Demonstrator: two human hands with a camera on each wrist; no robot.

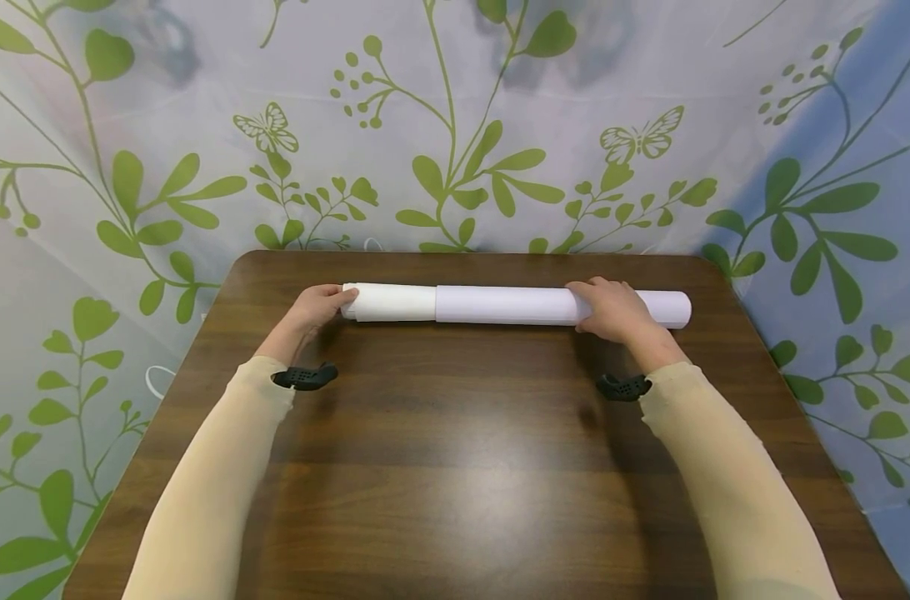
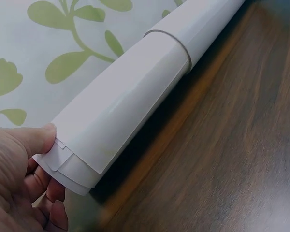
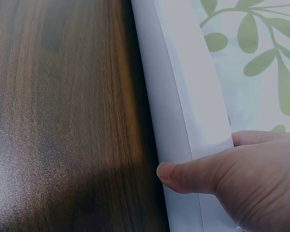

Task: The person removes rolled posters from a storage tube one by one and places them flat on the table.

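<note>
A white paper tube [image 1: 503,306] lies crosswise near the back of the table. Out of its left end sticks a roll of glossy white paper [image 1: 398,302], whose layered sheet edges show in the left wrist view. My left hand [image 1: 316,307] pinches the outer end of that roll [image 2: 116,101], thumb on top and fingers beneath. Farther right, my right hand [image 1: 614,310] grips the tube from above. In the right wrist view the thumb [image 3: 188,175] lies across the tube's near side, while the other fingers are mostly hidden behind it.
The brown wood-grain table [image 1: 440,467] extends toward me, with a bright light reflection on it. Behind the table hangs a white curtain [image 1: 320,75] with green leaves and butterflies. A black band [image 1: 305,377] sits at each wrist.
</note>
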